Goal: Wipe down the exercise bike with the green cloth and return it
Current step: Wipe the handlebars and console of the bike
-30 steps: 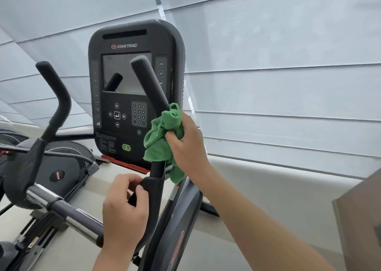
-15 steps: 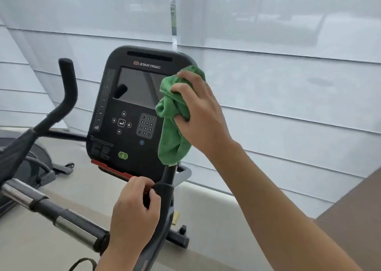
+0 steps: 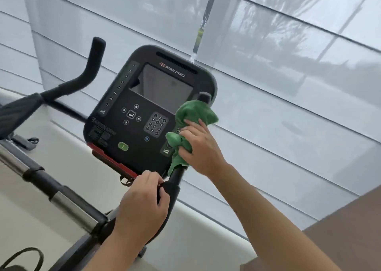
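We see the right hand (image 3: 201, 147) gripping a bunched green cloth (image 3: 192, 114), soft and crumpled like microfiber, wrapped around the right handlebar (image 3: 204, 97) of the exercise bike. Only the bar's rounded matte black tip pokes out above the cloth. Fingers are curled tight around cloth and bar together. The left hand (image 3: 142, 207) holds the same bar lower down, fingers curled round the black stem (image 3: 175, 183) near its base. Just left of the cloth sits the console (image 3: 144, 106), a dark rounded-corner plastic panel with a glossy screen, keypad, green oval button and a red strip along its bottom edge. The left handlebar (image 3: 90, 64) curves upward, matte black. A shiny metal tube with black sleeves (image 3: 61, 196) runs diagonally at lower left. Pale translucent blinds (image 3: 288, 85) with horizontal seams fill the background.
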The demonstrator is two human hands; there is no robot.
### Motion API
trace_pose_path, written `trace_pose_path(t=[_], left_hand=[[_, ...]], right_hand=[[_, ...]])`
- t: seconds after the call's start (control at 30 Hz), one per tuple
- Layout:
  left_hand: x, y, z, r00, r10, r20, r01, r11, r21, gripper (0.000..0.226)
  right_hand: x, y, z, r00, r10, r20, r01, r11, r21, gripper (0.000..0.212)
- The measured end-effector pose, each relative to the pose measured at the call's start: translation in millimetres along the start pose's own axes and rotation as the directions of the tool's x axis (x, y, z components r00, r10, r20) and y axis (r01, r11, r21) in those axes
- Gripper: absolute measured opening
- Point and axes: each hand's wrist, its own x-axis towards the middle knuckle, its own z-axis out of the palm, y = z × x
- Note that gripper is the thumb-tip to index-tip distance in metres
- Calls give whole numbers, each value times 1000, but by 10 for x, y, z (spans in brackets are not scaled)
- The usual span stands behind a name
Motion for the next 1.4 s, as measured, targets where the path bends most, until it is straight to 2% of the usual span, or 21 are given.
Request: trace_pose_path(t=[0.07,0.13,0.23,0.3,0.33,0.4,0.47,0.53,0.63,0.7,0.77,0.87,0.93,1.1,1.27,1.4], left_hand=[[-7,2,14,1000,4,-4,-4,1000,8,3],[-4,8,20,1000,2,-8,-2,1000,11,6],[-3,24,14,1000,3,-11,-3,1000,24,10],[4,31,5,1000,7,-23,-7,1000,17,7],[8,37,0,1000,7,-25,-7,1000,9,6],[13,43,-13,999,-4,-33,4,1000,-5,11],[11,47,-24,999,-18,-38,17,1000,-18,18],[7,52,-34,999,-25,-31,24,999,-24,22],[10,44,-52,999,-31,-28,30,999,-27,23],[18,50,-58,999,-37,-15,36,999,-36,23],[17,43,-60,999,-37,-14,36,999,-41,20],[7,12,-56,1000,-11,-21,11,999,-42,12],[1,-4,-49,1000,-7,-24,7,999,-40,3],[4,-12,-50,999,-27,-42,25,998,-52,5],[-16,-49,-76,999,-45,-15,43,993,-107,12],[-192,-137,-134,999,-50,-8,50,996,-78,15]], right_hand=[[-150,-132,48,993,109,44,-115,982,152,21],[-220,-230,28,978,177,107,-197,954,226,21],[-238,-316,-99,961,122,250,-176,962,209,15],[-158,-368,-222,956,27,292,-67,989,129,15],[-84,-391,-292,963,-27,269,6,997,82,17],[156,-397,-433,980,-147,135,151,988,-23,20],[490,-340,-556,965,-259,29,260,949,-178,23],[764,-264,-631,965,-240,110,263,904,-338,24],[910,-141,-544,930,-47,365,258,791,-555,18],[885,-72,-455,918,-16,395,267,762,-590,20],[837,-89,-337,927,-40,374,258,792,-554,21],[650,-189,-33,880,-13,474,260,849,-460,22],[559,-265,129,844,41,534,188,911,-367,25],[447,-352,165,810,77,582,16,988,-154,25],[141,-424,75,898,29,439,-88,989,115,18],[-228,-556,93,957,55,286,-118,971,209,14]])
